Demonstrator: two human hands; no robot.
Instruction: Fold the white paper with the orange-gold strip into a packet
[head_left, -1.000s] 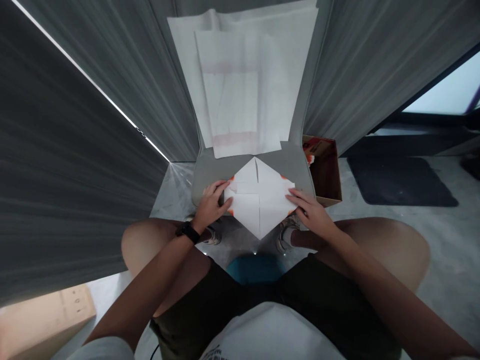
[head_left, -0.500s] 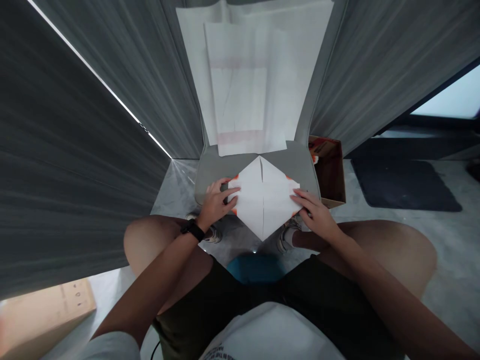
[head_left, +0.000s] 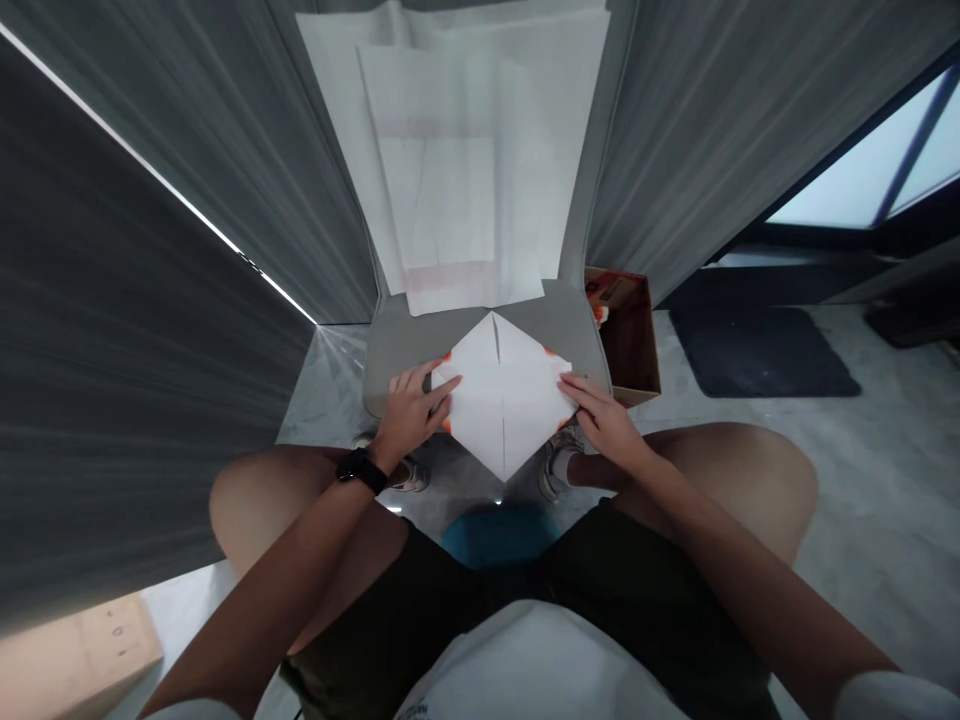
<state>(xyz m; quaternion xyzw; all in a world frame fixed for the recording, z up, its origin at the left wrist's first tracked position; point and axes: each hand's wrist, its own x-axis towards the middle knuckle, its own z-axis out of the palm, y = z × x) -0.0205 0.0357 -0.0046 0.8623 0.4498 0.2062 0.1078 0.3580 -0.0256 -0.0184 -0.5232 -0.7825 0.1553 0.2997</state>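
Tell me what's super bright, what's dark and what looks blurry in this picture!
In the head view, the pane at upper right glows nearly white, and a thin light strip shines at the left; in the head view, the shorts are dark, and the teal thing looks soft-edged; in the head view, the folded paper is fairly clear.

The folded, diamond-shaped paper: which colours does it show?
The paper is white with orange patches near both side ends, clearest in the head view.

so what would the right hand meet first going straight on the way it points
The right hand would first meet the folded white paper, which it seems to touch at one edge; depth is unclear.
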